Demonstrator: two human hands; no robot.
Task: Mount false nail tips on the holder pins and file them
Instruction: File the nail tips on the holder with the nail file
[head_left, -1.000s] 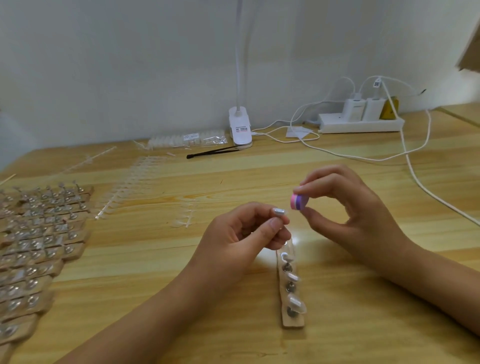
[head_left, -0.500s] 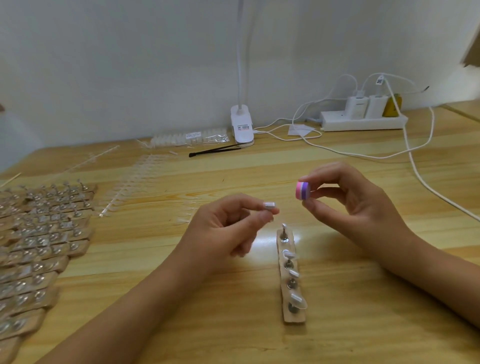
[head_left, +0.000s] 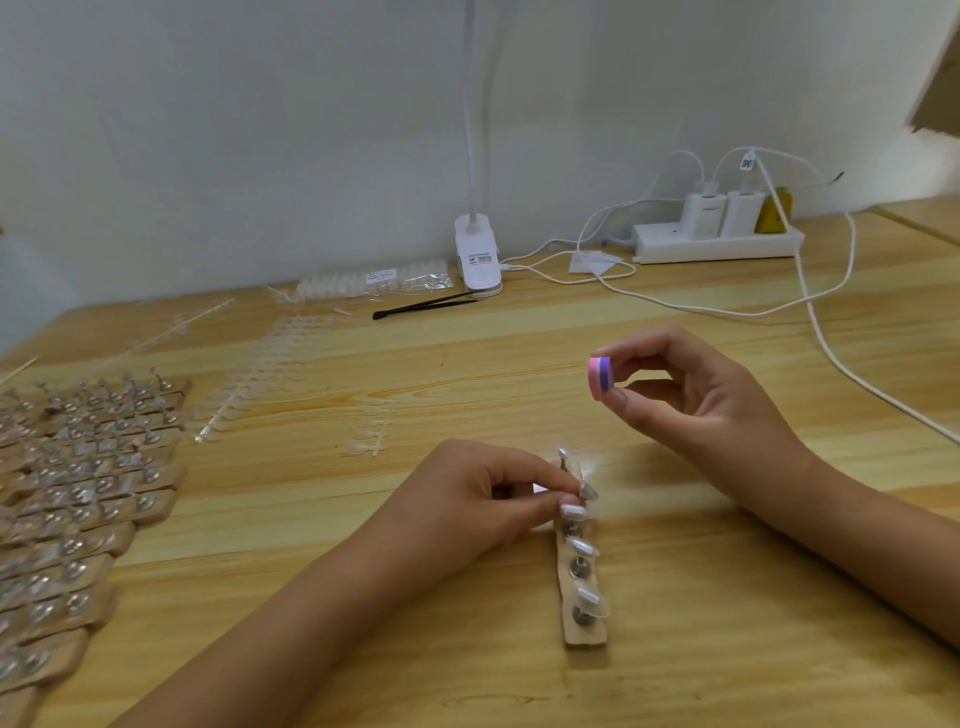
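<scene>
Fingertips (head_left: 545, 480) of the left hand (head_left: 483, 499) are curled in tight, thumb and forefinger pinching a small silvery nail tip (head_left: 573, 512). That tip sits right at the second pin from the far end of the holder strip (head_left: 586, 631). Whether it is fully seated on the pin I cannot tell, as the fingers cover the joint.

The wooden strip lies on the table (head_left: 675, 649), running near to far just right of that hand. Its far pin (head_left: 562, 457) stands bare just beyond the pinching fingers. Two mounted tips (head_left: 583, 546) follow toward the near end, and one more clear one pokes out just right of the fingertips.

The right hand (head_left: 722, 415) is raised above the table, farther back and to the right. Its forefinger and thumb are closed on a little pink and purple file block (head_left: 600, 378), and the other fingers are loosely curled. The block is well apart from the strip and touches none of the tips.

Off to the left lies a heap of other holders (head_left: 78, 499), with clear tip sprues (head_left: 260, 379) beside it. Along the far wall are a clip lamp (head_left: 478, 257), black tweezers (head_left: 426, 304) and a power strip (head_left: 717, 244).
</scene>
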